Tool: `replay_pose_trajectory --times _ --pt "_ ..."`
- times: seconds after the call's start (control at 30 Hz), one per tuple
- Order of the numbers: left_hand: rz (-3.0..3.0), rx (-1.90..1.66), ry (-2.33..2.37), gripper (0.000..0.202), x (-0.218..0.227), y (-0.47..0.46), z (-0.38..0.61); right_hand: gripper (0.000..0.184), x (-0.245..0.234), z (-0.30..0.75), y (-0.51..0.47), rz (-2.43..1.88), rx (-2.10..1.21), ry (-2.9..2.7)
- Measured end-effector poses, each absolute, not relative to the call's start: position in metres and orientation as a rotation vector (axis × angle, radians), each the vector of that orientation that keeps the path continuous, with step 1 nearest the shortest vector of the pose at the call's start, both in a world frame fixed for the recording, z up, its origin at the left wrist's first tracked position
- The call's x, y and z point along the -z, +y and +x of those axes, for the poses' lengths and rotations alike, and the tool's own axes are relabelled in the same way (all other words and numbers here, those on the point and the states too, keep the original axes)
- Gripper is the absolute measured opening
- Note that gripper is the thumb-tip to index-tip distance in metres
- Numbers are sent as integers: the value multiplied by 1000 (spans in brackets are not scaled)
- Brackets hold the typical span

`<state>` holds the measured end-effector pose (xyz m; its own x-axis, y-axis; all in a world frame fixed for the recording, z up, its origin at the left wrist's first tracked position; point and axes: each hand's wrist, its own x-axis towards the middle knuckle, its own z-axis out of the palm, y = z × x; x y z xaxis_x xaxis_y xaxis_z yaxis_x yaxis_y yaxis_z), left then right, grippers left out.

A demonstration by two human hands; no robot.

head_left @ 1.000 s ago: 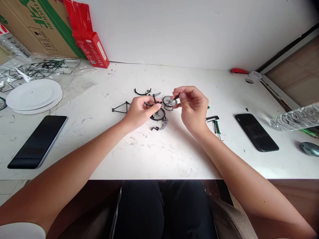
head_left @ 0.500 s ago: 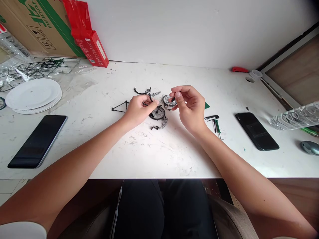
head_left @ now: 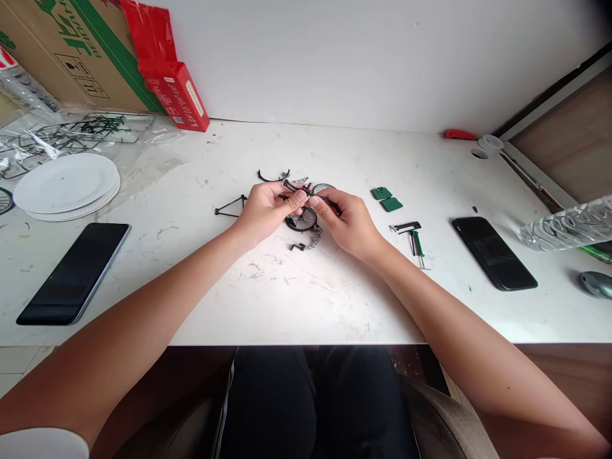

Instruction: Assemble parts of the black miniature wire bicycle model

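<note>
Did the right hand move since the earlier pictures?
Yes: the right hand has shifted left, toward the left hand and away from the two green pieces, which it mostly hid before.

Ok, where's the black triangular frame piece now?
In the head view, the black triangular frame piece lies on the white tabletop, just left of the left hand.

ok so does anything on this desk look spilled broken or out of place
Nothing looks spilled or clearly broken, but the white tabletop looks grubby: dark scuff marks streak it in front of the nearest spoked wheel.
</note>
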<state>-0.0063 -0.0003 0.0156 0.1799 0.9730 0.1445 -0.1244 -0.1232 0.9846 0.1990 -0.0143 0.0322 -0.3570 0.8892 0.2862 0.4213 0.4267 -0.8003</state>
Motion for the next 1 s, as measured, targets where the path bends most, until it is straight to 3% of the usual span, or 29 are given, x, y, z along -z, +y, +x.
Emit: replay_pose_trajectory --times 0.37,0.53,0.7,1.0 --pt "1238 -1161 902 40 -17 0 -8 49 -33 204 -13 -1125 -816 -1931" --pt "1188 -1171 888 59 -10 5 -10 45 -29 201 -12 -1121 -878 -1963" --pt "1262 -1130 934 64 -9 6 -12 39 -31 199 -16 -1178 -956 -2056" --pt "1412 -1261 1084 47 -15 4 -10 63 -41 201 -19 -1276 -932 -2136"
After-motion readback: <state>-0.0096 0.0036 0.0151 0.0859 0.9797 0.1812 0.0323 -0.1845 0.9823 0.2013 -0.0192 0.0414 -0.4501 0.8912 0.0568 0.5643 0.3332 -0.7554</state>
